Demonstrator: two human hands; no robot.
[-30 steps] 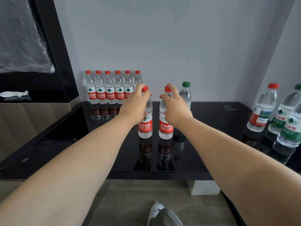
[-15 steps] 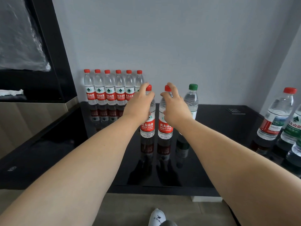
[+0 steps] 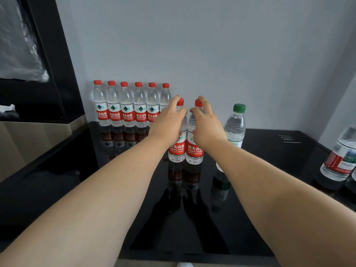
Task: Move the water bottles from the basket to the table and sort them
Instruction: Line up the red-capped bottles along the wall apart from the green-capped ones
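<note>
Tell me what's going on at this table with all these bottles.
A person is sorting water bottles on a glossy black table. The left hand grips the left red-capped bottle near its neck, and the right hand grips the right red-capped bottle close beside it. Both are upright and appear to rest on the table. Behind them, a row of six red-capped bottles lines the wall. A green-capped bottle stands just to the right, and a red-labelled bottle stands at the far right edge.

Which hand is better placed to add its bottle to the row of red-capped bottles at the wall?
Probably the left hand: the left bottle it grips is close to the row, before its right end. The right hand grips the right bottle, farther away, nearer the green-capped bottle.
</note>
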